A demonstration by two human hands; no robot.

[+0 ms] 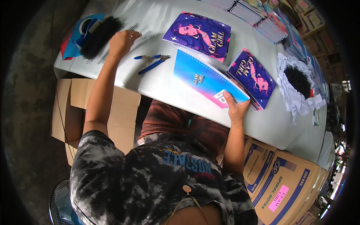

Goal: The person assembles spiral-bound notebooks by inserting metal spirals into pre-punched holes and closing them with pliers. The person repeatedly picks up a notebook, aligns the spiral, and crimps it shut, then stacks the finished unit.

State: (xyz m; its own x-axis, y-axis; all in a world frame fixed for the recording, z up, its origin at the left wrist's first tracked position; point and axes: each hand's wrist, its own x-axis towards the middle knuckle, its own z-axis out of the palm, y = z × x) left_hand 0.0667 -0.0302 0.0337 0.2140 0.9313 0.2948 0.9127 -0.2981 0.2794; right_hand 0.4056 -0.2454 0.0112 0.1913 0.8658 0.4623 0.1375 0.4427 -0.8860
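Note:
My right hand [237, 107] grips the lower right corner of a notebook [193, 73] with a blue and pink cover, thumb on top. Small holes run along that notebook's upper edge. At the left, my left hand [123, 42] is over a row of loose black spiral coils [148, 40], its fingers curled together; what they pinch, if anything, is hidden. Beside it lie blue-handled cutting pliers [152, 63]. Two purple notebooks with a drawn figure on the cover are close by: one notebook [198, 33] behind the blue one, another notebook [253, 78] on its right.
A dense bundle of black coils [101, 37] lies at the far left by a blue folder-like sheet [80, 32] and a roll of tape [89, 26]. Notebook stacks [270, 24] line the far right. Crumpled white wrapping [288, 90] holds black coils. Cardboard boxes [288, 180] stand below the table.

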